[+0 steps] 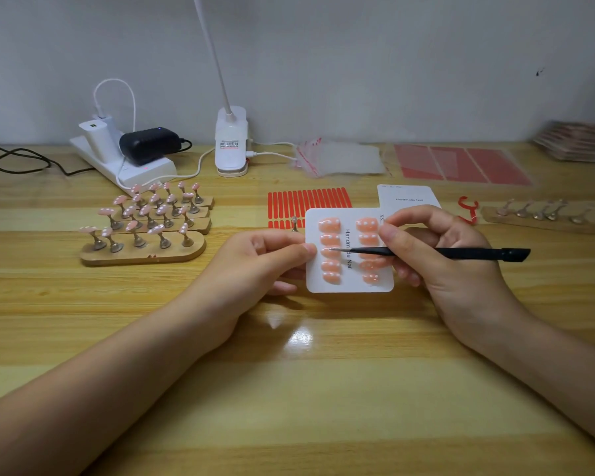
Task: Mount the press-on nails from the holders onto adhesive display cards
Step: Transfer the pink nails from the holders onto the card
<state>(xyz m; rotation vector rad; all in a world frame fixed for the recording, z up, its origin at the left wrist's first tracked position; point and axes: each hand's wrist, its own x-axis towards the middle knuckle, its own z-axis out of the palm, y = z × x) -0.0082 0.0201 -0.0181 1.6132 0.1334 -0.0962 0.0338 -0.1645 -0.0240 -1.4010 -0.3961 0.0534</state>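
Note:
A white display card (349, 285) printed "Handmade Nail" carries two columns of pink press-on nails (330, 224). My left hand (255, 261) pinches the card's left edge, thumb on top. My right hand (437, 250) grips black tweezers (461, 252), their tip touching a nail in the left column. At the left stand several wooden holders (141, 254) with pink nails on metal stems. A nearly bare holder (536, 218) lies at the right. One loose stem (294, 224) stands just beyond the card.
A sheet of red adhesive strips (306, 201) and a second white card (409, 197) lie behind the held card. Further back are clear bags (340, 158), red sheets (461, 164), a stack of cards (577, 140), a clip lamp (231, 142) and a power strip (131, 159).

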